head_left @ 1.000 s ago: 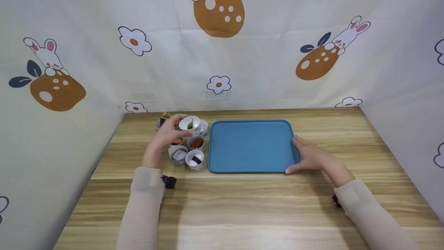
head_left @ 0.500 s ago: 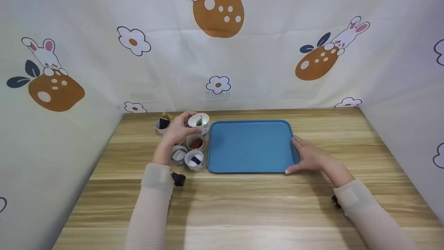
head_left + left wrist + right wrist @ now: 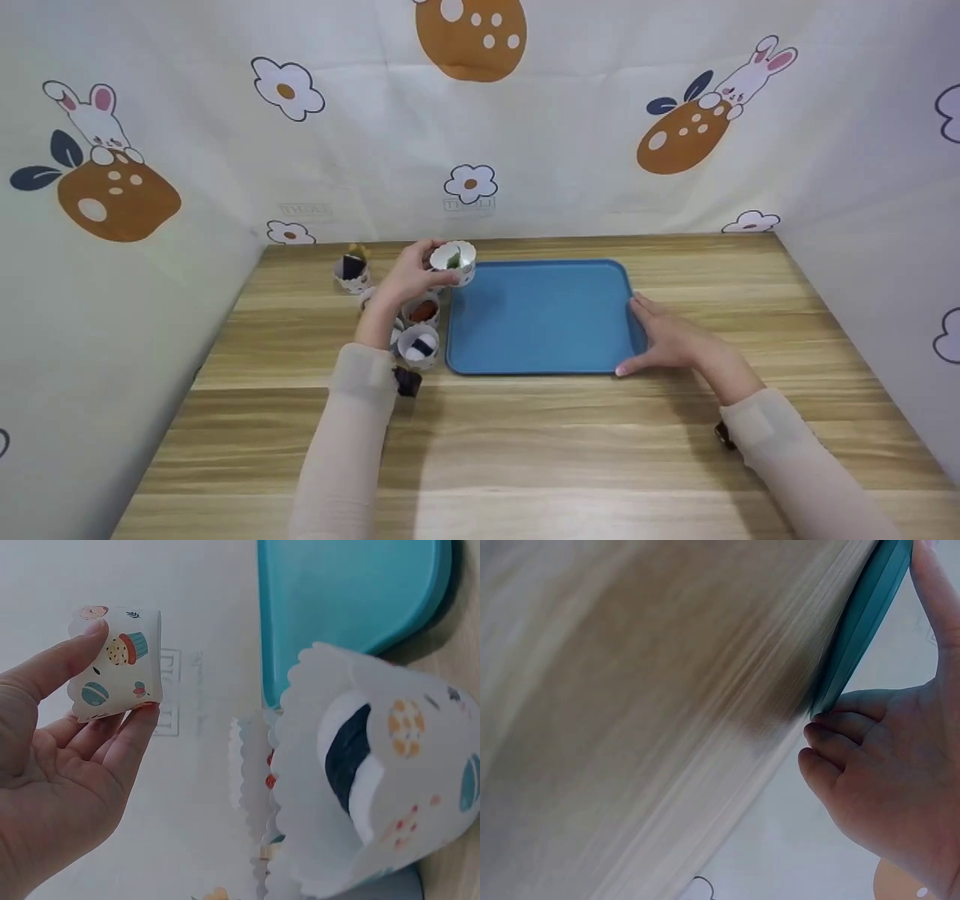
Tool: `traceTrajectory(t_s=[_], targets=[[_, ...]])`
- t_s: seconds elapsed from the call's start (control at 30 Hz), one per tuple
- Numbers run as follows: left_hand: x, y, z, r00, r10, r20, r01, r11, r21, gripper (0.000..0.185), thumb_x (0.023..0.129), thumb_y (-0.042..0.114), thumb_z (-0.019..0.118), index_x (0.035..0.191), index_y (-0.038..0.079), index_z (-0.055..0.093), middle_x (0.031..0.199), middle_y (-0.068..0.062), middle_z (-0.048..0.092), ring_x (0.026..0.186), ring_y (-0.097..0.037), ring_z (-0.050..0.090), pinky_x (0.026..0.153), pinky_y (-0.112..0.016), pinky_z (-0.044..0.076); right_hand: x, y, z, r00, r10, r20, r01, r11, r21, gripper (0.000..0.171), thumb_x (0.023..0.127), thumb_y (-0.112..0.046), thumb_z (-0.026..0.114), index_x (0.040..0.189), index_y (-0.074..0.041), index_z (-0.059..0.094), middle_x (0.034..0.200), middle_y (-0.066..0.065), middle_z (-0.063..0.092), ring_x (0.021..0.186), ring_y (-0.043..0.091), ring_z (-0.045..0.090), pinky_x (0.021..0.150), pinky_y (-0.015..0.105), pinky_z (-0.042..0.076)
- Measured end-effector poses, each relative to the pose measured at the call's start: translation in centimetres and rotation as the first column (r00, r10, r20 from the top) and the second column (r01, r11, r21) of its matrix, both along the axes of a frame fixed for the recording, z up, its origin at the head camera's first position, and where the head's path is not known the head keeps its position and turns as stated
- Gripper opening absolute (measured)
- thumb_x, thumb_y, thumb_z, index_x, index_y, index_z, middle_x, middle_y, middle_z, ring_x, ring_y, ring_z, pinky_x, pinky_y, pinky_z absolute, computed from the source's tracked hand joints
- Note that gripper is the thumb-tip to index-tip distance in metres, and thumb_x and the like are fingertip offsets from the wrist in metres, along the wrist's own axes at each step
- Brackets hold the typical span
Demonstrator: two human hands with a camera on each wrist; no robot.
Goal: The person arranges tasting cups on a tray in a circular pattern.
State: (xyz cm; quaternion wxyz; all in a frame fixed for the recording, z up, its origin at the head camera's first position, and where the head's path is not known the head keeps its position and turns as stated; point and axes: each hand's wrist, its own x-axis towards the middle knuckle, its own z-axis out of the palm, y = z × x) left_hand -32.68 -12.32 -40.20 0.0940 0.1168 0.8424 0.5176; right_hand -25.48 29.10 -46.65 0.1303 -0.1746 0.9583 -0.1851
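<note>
- Wooden table (image 3: pixel 525 450) is the biggest thing here, with loads of bare room in front of me and cloth walls close on three sides.
- Blue tray (image 3: pixel 540 315) has nothing in it, so I'd say I'm barely started. My right hand (image 3: pixel 671 341) rests against its right rim, fingers mostly straight.
- My left hand (image 3: pixel 409 279) pinches one paper cup (image 3: pixel 454 261) by its wall, lifted right at the tray's far-left corner.
- The other cups (image 3: pixel 418 345) sit bunched just beside the left rim, one dark cup (image 3: pixel 351 271) apart.
</note>
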Motion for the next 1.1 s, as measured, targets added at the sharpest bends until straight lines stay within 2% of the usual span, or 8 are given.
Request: traceTrajectory(t_s=[0.33, 0.6, 0.8, 1.1], targets=[[-0.1, 1.3, -0.1, 1.000, 0.007, 0.023, -0.009, 0.998, 0.062, 0.064, 0.084, 0.001, 0.073, 0.143, -0.002, 0.046, 0.144, -0.021, 0.052, 0.132, -0.032, 0.051, 0.113, -0.044, 0.041, -0.1, 0.2, 0.0, 0.999, -0.019, 0.034, 0.018, 0.999, 0.027, 0.135, 0.067, -0.069, 0.080, 0.155, 0.010, 0.014, 0.163, 0.030, 0.010, 0.150, 0.049, 0.014, 0.121, 0.061, 0.021], [-0.6, 2.3, -0.2, 1.000, -0.001, -0.010, 0.001, 1.000, -0.004, 0.062, 0.085, 0.009, 0.075, 0.141, 0.001, 0.048, 0.143, -0.018, 0.053, 0.131, -0.031, 0.051, 0.113, -0.045, 0.041, -0.1, 0.2, 0.0, 0.999, -0.023, 0.038, 0.022, 0.999, 0.032, 0.135, 0.066, -0.070, 0.079, 0.155, 0.008, 0.014, 0.164, 0.029, 0.009, 0.150, 0.049, 0.014, 0.120, 0.062, 0.021], [-1.1, 3.1, -0.5, 1.000, -0.012, -0.027, 0.012, 1.000, 0.008, 0.061, 0.084, 0.008, 0.076, 0.139, 0.000, 0.050, 0.141, -0.018, 0.055, 0.129, -0.031, 0.053, 0.113, -0.043, 0.042, -0.1, 0.2, 0.1, 0.999, -0.019, 0.026, 0.018, 0.999, 0.033, 0.135, 0.067, -0.069, 0.079, 0.155, 0.009, 0.014, 0.163, 0.031, 0.010, 0.150, 0.049, 0.015, 0.120, 0.061, 0.022], [-1.3, 4.8, -1.0, 0.998, 0.044, -0.042, -0.045, 0.999, -0.014, 0.060, 0.084, 0.010, 0.077, 0.138, 0.003, 0.052, 0.142, -0.016, 0.056, 0.131, -0.030, 0.052, 0.114, -0.044, 0.040, 0.1, 0.1, 0.2, 0.999, -0.017, 0.027, 0.016, 0.999, 0.028, 0.135, 0.067, -0.068, 0.080, 0.154, 0.010, 0.014, 0.163, 0.031, 0.010, 0.149, 0.050, 0.016, 0.120, 0.062, 0.022]])
